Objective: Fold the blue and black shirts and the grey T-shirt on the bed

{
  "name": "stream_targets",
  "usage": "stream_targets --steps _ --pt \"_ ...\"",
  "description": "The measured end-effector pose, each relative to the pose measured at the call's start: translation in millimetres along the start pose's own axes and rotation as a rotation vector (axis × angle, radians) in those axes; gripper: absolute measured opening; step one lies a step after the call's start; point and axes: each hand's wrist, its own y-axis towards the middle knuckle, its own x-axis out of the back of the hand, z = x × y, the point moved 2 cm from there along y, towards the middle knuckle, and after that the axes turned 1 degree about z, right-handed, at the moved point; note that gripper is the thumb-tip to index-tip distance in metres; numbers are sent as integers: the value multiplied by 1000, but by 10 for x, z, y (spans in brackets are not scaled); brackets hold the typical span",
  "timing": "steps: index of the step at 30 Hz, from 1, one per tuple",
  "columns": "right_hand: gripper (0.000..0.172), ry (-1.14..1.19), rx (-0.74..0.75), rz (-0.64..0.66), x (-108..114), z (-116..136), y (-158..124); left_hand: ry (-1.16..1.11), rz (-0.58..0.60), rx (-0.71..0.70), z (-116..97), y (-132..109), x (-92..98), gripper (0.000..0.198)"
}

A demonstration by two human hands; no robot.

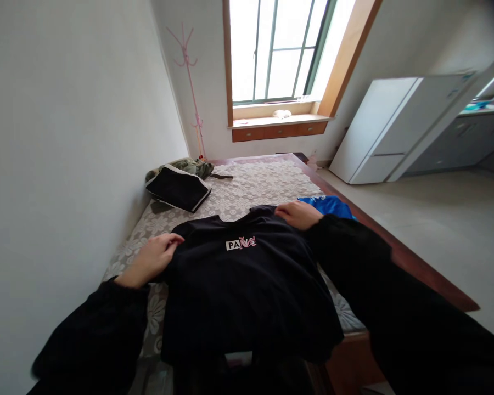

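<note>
A black T-shirt (247, 291) lies spread front up, its neckline away from me and its lower hem hanging over the near edge of the table. Across the chest runs a small white and pink print reading "PA" and further letters. At the shirt's left shoulder, my left hand (156, 257) has its fingers closed on the cloth near the sleeve. My right hand (298, 214) pinches the fabric at the right shoulder, beside the collar. Both sleeves of the shirt are partly hidden by my hands and dark cuffs.
A patterned lace cloth (259, 184) covers the wooden table. Toward the back left lie a black folded item (179, 188) and a greenish bundle (189, 166). Blue fabric (333, 206) rests by the right edge. A wall stands close on the left; a white fridge (382, 126) is farther right.
</note>
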Motion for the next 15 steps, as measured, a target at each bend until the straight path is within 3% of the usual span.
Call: stream_targets --steps 3,7,10,15 --pt "34 63 -134 -27 -252 136 585 4 64 -5 -266 627 -320 37" --pt "36 62 -226 -92 -699 172 863 55 -39 112 -390 1225 -727 40" --pt "35 67 -270 -165 -955 96 852 91 -96 161 -349 1393 -909 34" --pt "37 88 -288 -225 -1158 -40 880 97 -122 173 -252 1494 -977 21"
